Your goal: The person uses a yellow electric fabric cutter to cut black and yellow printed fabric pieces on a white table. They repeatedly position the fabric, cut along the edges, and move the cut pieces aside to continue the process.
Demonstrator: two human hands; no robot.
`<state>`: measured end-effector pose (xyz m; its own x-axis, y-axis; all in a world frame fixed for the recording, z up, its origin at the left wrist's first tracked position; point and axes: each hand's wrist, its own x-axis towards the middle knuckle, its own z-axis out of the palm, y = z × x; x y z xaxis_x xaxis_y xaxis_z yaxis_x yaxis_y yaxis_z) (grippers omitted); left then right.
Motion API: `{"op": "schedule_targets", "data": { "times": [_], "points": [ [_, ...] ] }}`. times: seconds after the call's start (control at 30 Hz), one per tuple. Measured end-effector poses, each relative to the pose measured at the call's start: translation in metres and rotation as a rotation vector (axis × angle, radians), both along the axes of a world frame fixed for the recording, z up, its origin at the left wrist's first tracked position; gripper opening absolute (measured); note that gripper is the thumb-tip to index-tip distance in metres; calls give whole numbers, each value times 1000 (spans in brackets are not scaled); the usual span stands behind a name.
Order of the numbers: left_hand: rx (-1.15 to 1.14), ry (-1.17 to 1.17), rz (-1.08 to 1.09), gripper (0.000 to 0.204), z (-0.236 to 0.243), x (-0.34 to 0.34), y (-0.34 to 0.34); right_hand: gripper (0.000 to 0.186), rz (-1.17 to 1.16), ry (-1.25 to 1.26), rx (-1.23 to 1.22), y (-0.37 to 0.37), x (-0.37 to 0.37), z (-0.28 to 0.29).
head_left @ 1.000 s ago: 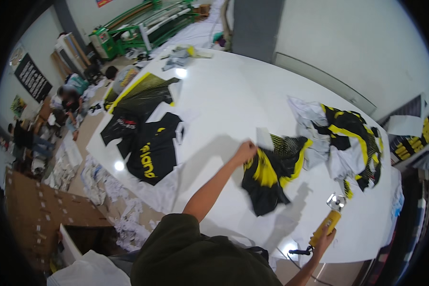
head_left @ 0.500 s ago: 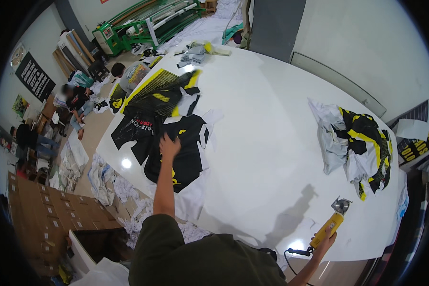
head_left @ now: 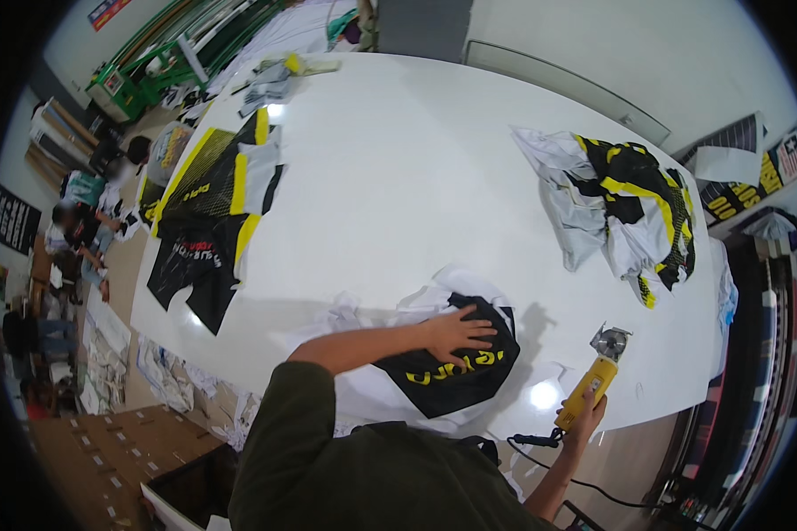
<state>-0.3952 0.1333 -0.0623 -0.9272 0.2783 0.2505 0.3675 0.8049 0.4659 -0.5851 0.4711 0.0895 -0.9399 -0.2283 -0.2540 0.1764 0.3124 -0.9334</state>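
My left hand (head_left: pixel 460 336) lies with fingers spread on a black fabric panel (head_left: pixel 447 380) with yellow lettering. White fabric (head_left: pixel 376 389) borders the panel on the near part of the table. In my right hand (head_left: pixel 583 414) is a yellow electric fabric cutter (head_left: pixel 588 394), gripped round its body. Its round metal cutting head (head_left: pixel 611 341) points up and away, apart from the cloth. A black cord (head_left: pixel 607 497) runs from its lower end.
On the white table (head_left: pixel 398 177), black and yellow fabric pieces (head_left: pixel 208 208) lie at the left edge. A heap of printed and white cloth (head_left: pixel 629 203) sits at the right, grey cloth (head_left: pixel 270 87) at the far left. Several people sit beyond the left edge.
My left hand has brought the black panel from the left pile to the near middle, and the fingers now spread on it. The right hand still holds the cutter. The view has turned right.
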Motion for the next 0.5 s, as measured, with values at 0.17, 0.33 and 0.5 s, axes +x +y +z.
{"op": "schedule_targets", "data": {
  "times": [0.17, 0.33, 0.5],
  "points": [
    [-57, 269, 969, 57, -34, -57, -190, 35, -37, -1, 24, 6, -11, 5],
    [-65, -715, 2158, 87, -1, 61, -312, 35, -88, 41, 65, 20, -40, -10],
    [-51, -590, 1979, 92, 9, 110, -296, 35, -7, -25, 58, 3, -54, -13]
  ]
}}
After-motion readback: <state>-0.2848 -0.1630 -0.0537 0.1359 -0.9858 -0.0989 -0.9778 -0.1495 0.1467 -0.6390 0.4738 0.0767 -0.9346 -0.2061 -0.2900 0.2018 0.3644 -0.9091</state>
